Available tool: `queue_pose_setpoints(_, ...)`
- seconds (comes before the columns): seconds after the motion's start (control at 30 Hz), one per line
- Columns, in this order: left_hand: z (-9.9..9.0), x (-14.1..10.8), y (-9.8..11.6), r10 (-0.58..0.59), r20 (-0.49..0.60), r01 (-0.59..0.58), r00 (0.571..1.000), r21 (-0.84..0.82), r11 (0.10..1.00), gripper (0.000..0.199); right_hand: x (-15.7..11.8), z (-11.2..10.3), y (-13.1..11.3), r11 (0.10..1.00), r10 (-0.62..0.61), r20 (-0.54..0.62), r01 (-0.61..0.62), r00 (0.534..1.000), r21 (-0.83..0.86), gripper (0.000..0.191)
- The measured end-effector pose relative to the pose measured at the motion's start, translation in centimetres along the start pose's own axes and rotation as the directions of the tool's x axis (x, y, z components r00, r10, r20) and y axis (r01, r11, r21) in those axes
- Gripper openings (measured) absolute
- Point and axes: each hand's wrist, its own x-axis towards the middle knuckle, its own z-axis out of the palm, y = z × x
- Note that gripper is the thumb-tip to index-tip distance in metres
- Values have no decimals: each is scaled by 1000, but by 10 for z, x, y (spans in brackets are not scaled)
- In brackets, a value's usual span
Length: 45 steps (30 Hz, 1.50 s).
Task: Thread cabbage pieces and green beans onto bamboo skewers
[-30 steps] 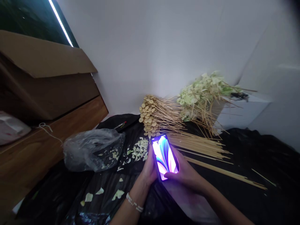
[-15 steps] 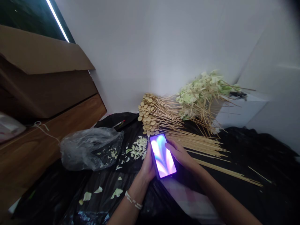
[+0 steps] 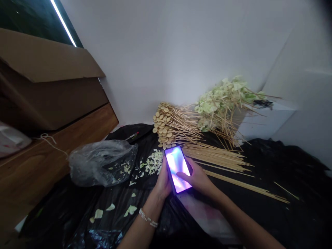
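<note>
My left hand [image 3: 163,183] grips a smartphone [image 3: 178,169] from its left side, with a beaded bracelet [image 3: 148,218] on that wrist. The phone's screen is lit with a pale pink and blue image. My right hand [image 3: 196,178] reaches over from the right, one finger resting on the screen. Just past the phone lie shredded pale green cabbage pieces [image 3: 153,162] on the left and loose wooden skewers [image 3: 215,156] on the right. Beyond them rests a bundle of skewers threaded with round beige slices [image 3: 162,121].
Black plastic sheeting [image 3: 77,216] covers the work surface, with scattered cabbage bits. A crumpled clear plastic bag [image 3: 102,164] lies to the left, and a pen [image 3: 132,136] behind it. Skewers with green leaves [image 3: 220,107] lean on a white box [image 3: 266,121]. A cardboard box [image 3: 44,76] sits on a wooden surface [image 3: 33,162].
My right hand has moved from the phone's lower edge up onto the screen, and its finger now sits mid-screen. The screen image has turned paler. The view has shifted slightly.
</note>
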Motion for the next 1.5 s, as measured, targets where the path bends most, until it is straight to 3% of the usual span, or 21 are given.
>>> queue_pose_setpoints(0.2,1,0,0,23,-23,-23,999,7,1000,67,-1,5,-6,990,6,-74,-16,997,-139,58)
queue_pose_setpoints(0.43,3,-1,0,-2,10,2,1000,-14,1000,65,6,-5,10,998,-29,-4,29,1000,-48,42)
queue_pose_setpoints(0.7,1,-1,0,20,0,-20,1000,-24,1000,63,7,-7,13,994,-90,6,91,996,-55,43)
queue_pose_setpoints(0.93,6,-3,1,24,-2,-24,1000,-60,998,60,-5,-2,11,982,-136,-1,134,991,-134,57)
queue_pose_setpoints(1.3,1,-2,1,29,-29,-32,999,-74,997,62,-14,7,8,979,-181,9,181,983,-99,91)
queue_pose_setpoints(1.5,2,-2,2,55,27,-54,998,-57,997,61,-13,-4,3,999,-40,-60,42,997,30,58)
